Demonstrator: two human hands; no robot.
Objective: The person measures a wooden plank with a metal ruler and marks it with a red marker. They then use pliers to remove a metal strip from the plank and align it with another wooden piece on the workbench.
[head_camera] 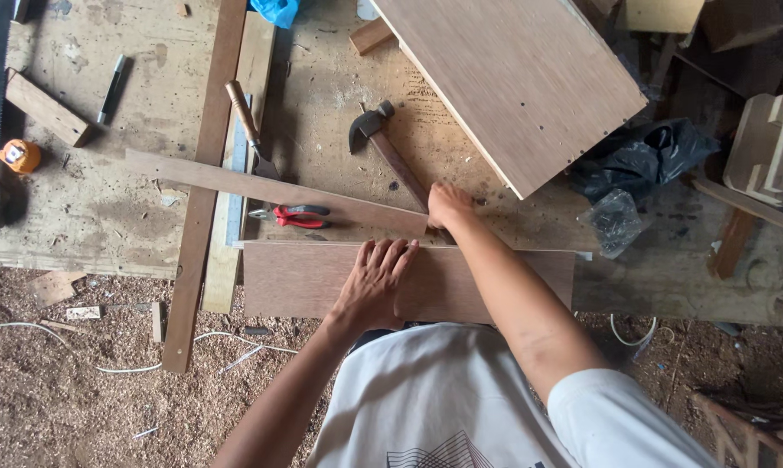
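- A brown board (pixel 305 282) lies flat at the near edge of the counter (pixel 105 208).
- The left hand (pixel 376 282) presses on it, fingers (pixel 391 256) flat and together.
- The right hand (pixel 448 205) is curled around a hammer handle (pixel 406 173) and the end of a long strip (pixel 270 186).
- Red pliers (pixel 292 215) lie just beyond the board.

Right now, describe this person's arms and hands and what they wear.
Both arms are bare from the upper arm down. The left hand and right hand wear no gloves, and no rings, watch or bracelets show. A white short-sleeved T-shirt with a dark line graphic on the chest covers the shoulders; its right sleeve ends above the elbow.
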